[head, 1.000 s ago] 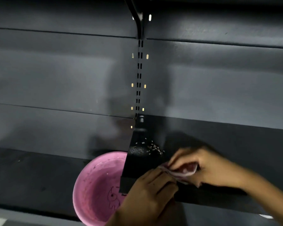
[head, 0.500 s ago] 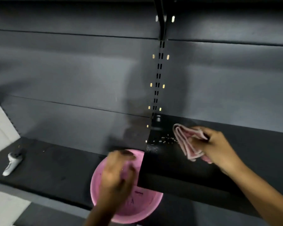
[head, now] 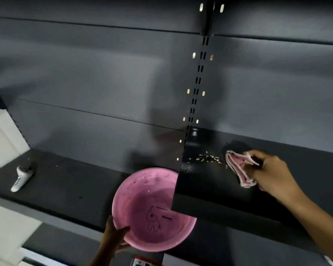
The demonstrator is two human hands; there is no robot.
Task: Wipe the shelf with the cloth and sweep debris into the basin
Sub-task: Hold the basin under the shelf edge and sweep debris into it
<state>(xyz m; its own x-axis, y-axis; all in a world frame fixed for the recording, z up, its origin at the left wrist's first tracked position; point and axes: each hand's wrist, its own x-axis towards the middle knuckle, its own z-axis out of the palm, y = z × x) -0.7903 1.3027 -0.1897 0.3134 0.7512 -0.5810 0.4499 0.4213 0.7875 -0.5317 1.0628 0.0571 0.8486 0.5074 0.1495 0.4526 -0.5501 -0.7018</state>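
**Crumbs lined up for the sweep into the basin**

The person is working on the sweeping step. The right hand [head: 271, 173] is gripping a folded pink-and-white cloth [head: 238, 169], fingers curled tight around the bundle, and is pressing it flat on the matte black metal shelf [head: 210, 189]. Just to the left of the cloth, a scatter of small pale debris grains [head: 208, 158] is lying near the back of the shelf, close to its left end and beside the slotted black upright [head: 197, 81].

The left hand [head: 114, 235] is holding a round pink plastic basin [head: 152, 208] by its lower-left rim, thumb hooked over the edge, and is keeping it below the shelf's left end, its right side tucked under the shelf edge. The basin looks wet inside and is carrying a small line drawing on its bottom.

The right forearm is reaching in from the lower right, wrist roughly straight, with the cloth's folded edge facing the debris. The left arm is coming up from the bottom of the view, mostly out of frame.

The next move probably calls for dragging the cloth leftward across the grains and pushing them off the shelf's left edge, while the basin sits far enough back to catch them; the pile looks closer to the wall than the basin's centre, so a slight adjustment may be needed.

On the lower dark shelf [head: 65, 189], well to the left, a white handheld controller [head: 21, 178] is lying unused.
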